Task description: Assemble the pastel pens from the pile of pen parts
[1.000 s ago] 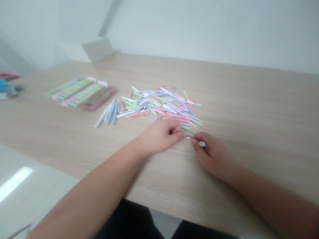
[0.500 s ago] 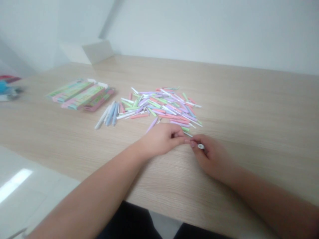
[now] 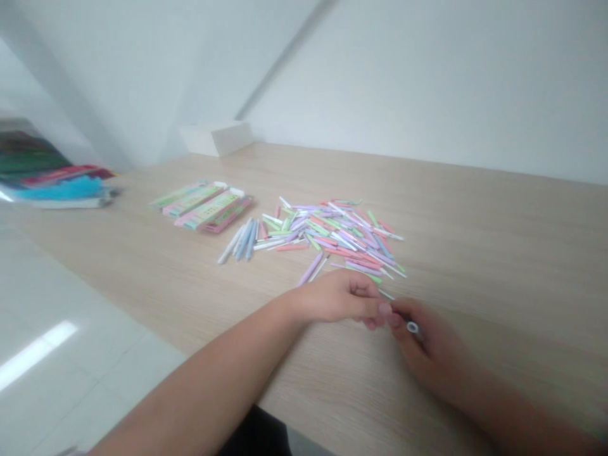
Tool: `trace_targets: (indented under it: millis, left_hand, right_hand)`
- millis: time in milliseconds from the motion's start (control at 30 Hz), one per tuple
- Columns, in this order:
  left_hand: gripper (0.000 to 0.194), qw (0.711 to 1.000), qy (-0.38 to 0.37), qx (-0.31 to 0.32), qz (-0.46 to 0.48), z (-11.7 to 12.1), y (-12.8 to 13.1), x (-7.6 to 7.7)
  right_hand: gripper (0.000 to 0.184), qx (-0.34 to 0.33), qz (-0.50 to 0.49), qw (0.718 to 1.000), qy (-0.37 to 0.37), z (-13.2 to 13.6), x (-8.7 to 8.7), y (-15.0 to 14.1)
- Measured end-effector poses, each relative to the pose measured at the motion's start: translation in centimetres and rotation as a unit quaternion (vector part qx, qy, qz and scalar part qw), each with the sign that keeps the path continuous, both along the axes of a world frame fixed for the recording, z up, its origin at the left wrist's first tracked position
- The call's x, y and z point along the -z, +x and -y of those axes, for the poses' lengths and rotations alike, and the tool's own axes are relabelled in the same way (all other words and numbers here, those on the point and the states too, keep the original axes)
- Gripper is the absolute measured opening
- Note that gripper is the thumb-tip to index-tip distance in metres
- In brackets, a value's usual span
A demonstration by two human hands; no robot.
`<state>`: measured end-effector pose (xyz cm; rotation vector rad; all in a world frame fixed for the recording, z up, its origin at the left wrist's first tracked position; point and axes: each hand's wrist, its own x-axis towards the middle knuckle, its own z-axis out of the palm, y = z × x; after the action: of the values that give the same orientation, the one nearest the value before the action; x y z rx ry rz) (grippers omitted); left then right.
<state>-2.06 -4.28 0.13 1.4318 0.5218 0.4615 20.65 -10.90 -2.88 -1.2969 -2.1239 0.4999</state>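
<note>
My left hand and my right hand meet fingertip to fingertip on the wooden table, just in front of a heap of pastel pen parts. The left fingers are pinched around something small that I cannot make out. My right hand is curled around a thin pen piece, whose whitish round end shows between thumb and finger. A purple pen barrel lies just beyond my left hand.
A few blue and white pens lie in a row left of the heap. Flat colourful packs sit further left. A white box stands by the wall. Blurred coloured items lie at the far left edge.
The view has swung up and to the left, so everything sits lower and further right in frame. My hands have closed the small gap between them and now touch.
</note>
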Motion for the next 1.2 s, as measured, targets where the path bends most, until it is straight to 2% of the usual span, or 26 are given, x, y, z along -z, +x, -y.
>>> trace_targets:
  millis: [167,400,500,667,767,900,1000,1100,1200]
  left_hand:
    - [0.047,1.000,-0.020,-0.002,0.019,0.0,0.1,0.0]
    - [0.044,0.999,0.050,-0.008,0.014,-0.2,0.3,0.8]
    - [0.046,0.996,0.077,-0.045,0.014,-0.3,0.4,0.8]
    - [0.062,0.980,0.107,-0.145,0.090,-0.8,0.5,0.5]
    - [0.065,0.974,0.103,-0.185,0.086,-1.3,0.5,0.8]
    - [0.051,0.964,0.129,-0.224,0.068,-2.1,0.3,1.6]
    - [0.039,0.935,0.185,-0.302,0.009,-2.6,-0.1,2.0]
    - [0.031,0.869,0.288,-0.390,-0.099,-3.2,-0.7,1.9]
    - [0.029,0.802,0.367,-0.426,-0.200,-4.1,-1.4,1.3]
  right_hand:
    - [0.019,-0.011,-0.008,1.000,0.015,0.0,0.4,0.3]
    - [0.017,-0.004,-0.018,1.000,0.025,0.1,1.0,0.3]
    - [0.015,0.002,-0.017,0.999,0.040,0.2,1.1,0.2]
    - [0.011,0.004,-0.035,0.998,0.053,0.3,1.3,0.1]
    - [0.015,0.007,-0.073,0.997,0.024,0.3,1.3,-0.2]
    - [0.030,-0.006,-0.181,0.983,-0.044,0.0,0.4,-1.2]
    - [0.036,-0.027,-0.285,0.952,-0.111,-0.3,-0.5,-2.0]
    - [0.039,-0.042,-0.345,0.921,-0.176,-0.5,-0.9,-2.5]
    - [0.037,-0.034,-0.405,0.886,-0.222,-0.6,-0.7,-2.6]
